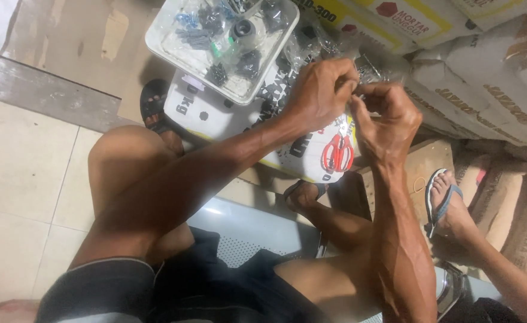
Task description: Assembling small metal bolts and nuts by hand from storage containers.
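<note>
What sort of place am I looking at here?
Probably a building-supply shop or storeroom. Heavy paper sacks are stacked along one side, a clear plastic tray holds small bagged dark parts, and red-handled scissors lie on a white sack on the tiled floor.

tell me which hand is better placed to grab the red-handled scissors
Right hand, probably: the red-handled scissors lie on the white sack just below it, while the left hand sits higher. Both hands' fingers are pinching a small item.
</note>
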